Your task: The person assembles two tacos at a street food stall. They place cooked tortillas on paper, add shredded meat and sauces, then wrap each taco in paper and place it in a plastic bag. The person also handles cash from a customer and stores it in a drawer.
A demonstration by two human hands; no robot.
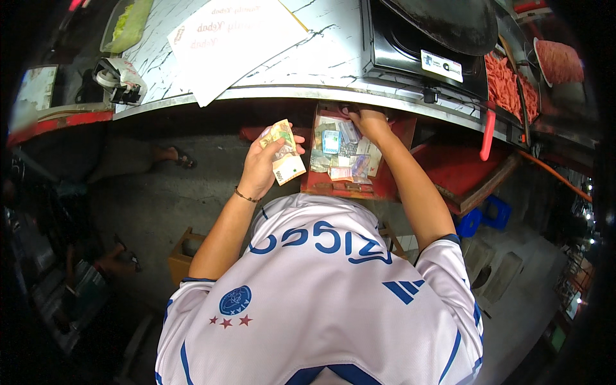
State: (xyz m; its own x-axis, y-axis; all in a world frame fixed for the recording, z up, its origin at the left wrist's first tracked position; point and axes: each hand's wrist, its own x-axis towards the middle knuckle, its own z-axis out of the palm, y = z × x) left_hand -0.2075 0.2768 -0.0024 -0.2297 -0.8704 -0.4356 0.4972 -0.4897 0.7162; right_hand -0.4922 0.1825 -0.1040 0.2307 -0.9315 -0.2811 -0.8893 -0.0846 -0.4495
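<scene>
I am looking down past my white and blue shirt at my two bare hands, held out in front of a food stall. My left hand [262, 168] is raised just below the edge of the worktop [321, 58], and its fingers [290, 149] are clenched around a small wad of banknotes [284, 153], folded and fanned, yellowish and pale. A thin bracelet [246, 196] circles that wrist. My right hand [368, 122] reaches forward into an open red cash drawer [386, 186] that juts out from under the worktop, well to the right of the held notes. The right fingers lie at the back of the drawer, partly tucked under the metal edge, so I cannot tell whether they grip anything or just touch the loose money [340, 154] there. The drawer holds a jumble of notes in blue, green and pale colours. On the marbled worktop above lies a large white sheet of paper [231, 38]. To its right stands a dark metal cooker [423, 38] with a round black griddle, and beside that a tray of red sausages [510, 86]. Below my left arm is grey ground, where a sandalled foot [174, 155] of another person shows
</scene>
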